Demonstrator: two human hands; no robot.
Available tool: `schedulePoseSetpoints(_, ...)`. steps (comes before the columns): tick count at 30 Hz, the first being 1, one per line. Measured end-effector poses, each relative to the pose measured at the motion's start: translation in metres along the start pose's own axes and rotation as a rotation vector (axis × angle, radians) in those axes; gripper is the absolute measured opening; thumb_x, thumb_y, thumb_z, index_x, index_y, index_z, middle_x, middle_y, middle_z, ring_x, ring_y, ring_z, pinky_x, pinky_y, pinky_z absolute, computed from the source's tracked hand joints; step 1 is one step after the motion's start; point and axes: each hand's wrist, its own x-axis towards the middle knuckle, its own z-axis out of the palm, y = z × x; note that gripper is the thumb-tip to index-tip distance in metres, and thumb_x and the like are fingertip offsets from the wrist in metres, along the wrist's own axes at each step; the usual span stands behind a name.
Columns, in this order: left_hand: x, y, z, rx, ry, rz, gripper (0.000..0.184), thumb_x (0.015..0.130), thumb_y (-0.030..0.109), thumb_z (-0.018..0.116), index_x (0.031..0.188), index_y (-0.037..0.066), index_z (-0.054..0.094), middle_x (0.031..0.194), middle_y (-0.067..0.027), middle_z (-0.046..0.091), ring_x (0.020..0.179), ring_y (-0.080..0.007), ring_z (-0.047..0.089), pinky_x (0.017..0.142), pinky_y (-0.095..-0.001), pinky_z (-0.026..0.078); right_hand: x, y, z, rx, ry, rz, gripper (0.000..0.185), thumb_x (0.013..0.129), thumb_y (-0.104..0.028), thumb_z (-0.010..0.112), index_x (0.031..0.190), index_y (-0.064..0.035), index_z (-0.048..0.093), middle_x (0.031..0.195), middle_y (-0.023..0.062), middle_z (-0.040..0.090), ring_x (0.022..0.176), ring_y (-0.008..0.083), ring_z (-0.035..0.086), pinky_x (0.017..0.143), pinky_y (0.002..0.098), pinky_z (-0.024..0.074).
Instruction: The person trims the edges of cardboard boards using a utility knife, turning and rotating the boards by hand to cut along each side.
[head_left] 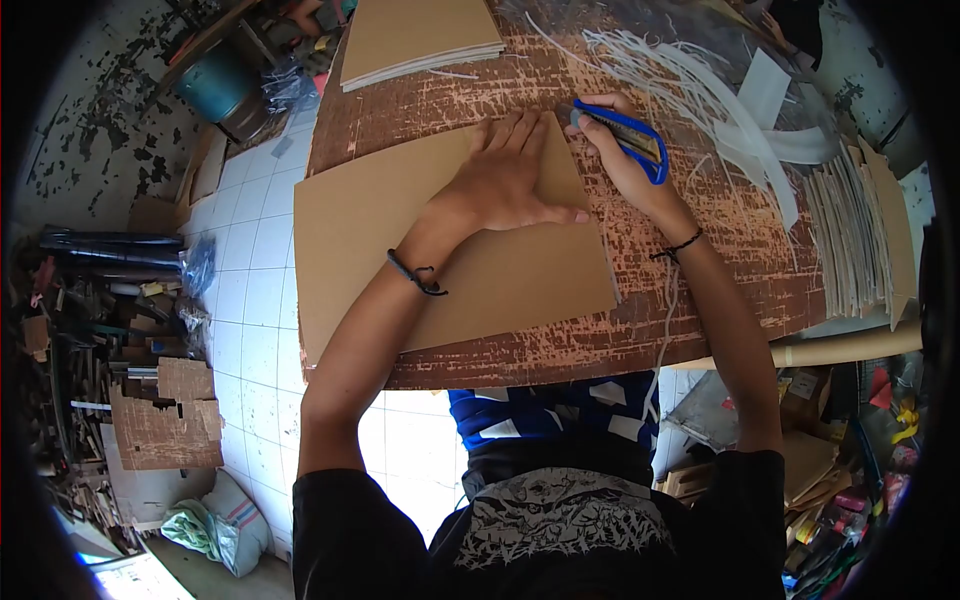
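Observation:
A brown cardboard sheet (370, 230) lies on the scratched worktable (460, 375). Spread flat on its upper right part is my left hand (505, 180), fingers pointing away from me and thumb out toward the right edge. My right hand (615, 160) grips a blue utility knife (655, 160) just beyond the sheet's far right corner. The knife's front end points to the left, close to that corner; its blade tip is too small to make out. A thin pale line runs along the sheet's right edge.
A stack of cardboard sheets (420, 40) sits at the table's far side. Thin white offcuts (680, 80) and wider white strips (770, 130) lie at the far right. More boards (850, 235) stand packed at the right edge. Scrap piles (130, 340) line the left wall.

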Motion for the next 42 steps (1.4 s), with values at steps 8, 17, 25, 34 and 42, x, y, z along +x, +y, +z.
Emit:
schedulePoseSetpoints(8, -0.001, 0.002, -0.001, 0.009, -0.021, -0.004, 0.135, 0.072, 0.087, 0.058, 0.155, -0.011, 0.014, 0.162, -0.0290, 0.017, 0.154, -0.0376, 0.012, 0.125, -0.0523, 0.005, -0.019, -0.022, -0.003, -0.013, -0.055, 0.060, 0.021, 0.099, -0.015, 0.061, 0.113, -0.0006, 0.057, 0.087, 0.0072, 0.068, 0.082, 0.0119, 0.066, 0.071, 0.0284, 0.0524)
schedulePoseSetpoints(17, 0.003, 0.007, 0.002, 0.076, -0.040, -0.032, 0.136, 0.072, 0.088, 0.056, 0.155, -0.011, 0.012, 0.163, -0.0292, 0.016, 0.154, -0.0386, 0.011, 0.124, -0.0540, 0.005, -0.115, -0.099, -0.013, -0.074, -0.005, 0.292, 0.020, 0.099, -0.013, 0.061, 0.116, -0.0028, 0.056, 0.084, 0.0074, 0.066, 0.078, 0.0105, 0.063, 0.066, 0.0270, 0.0492)
schedulePoseSetpoints(25, 0.005, 0.006, 0.002, 0.070, -0.052, -0.031, 0.137, 0.072, 0.088, 0.056, 0.155, -0.011, 0.011, 0.163, -0.0296, 0.014, 0.153, -0.0418, 0.009, 0.124, -0.0554, 0.005, -0.184, -0.144, -0.022, -0.255, -0.031, 0.404, 0.025, 0.097, -0.013, 0.064, 0.115, 0.0021, 0.057, 0.082, 0.0068, 0.065, 0.071, 0.0097, 0.058, 0.067, 0.0256, 0.0465)
schedulePoseSetpoints(34, 0.003, 0.005, -0.002, 0.018, -0.065, -0.026, 0.137, 0.072, 0.087, 0.057, 0.155, -0.011, 0.011, 0.163, -0.0291, 0.014, 0.153, -0.0406, 0.007, 0.124, -0.0558, 0.005, -0.095, -0.107, -0.033, -0.282, 0.081, 0.117, 0.023, 0.101, -0.019, 0.061, 0.117, -0.0036, 0.058, 0.086, 0.0040, 0.065, 0.074, 0.0066, 0.058, 0.065, 0.0234, 0.0468)
schedulePoseSetpoints(42, 0.001, 0.006, -0.006, -0.001, -0.063, -0.009, 0.136, 0.073, 0.085, 0.059, 0.155, -0.012, 0.009, 0.162, -0.0305, 0.014, 0.153, -0.0419, 0.009, 0.122, -0.0581, 0.005, -0.020, -0.008, -0.013, -0.076, -0.028, -0.004, 0.025, 0.102, -0.020, 0.060, 0.120, -0.0036, 0.056, 0.087, 0.0014, 0.060, 0.074, 0.0062, 0.055, 0.067, 0.0251, 0.0473)
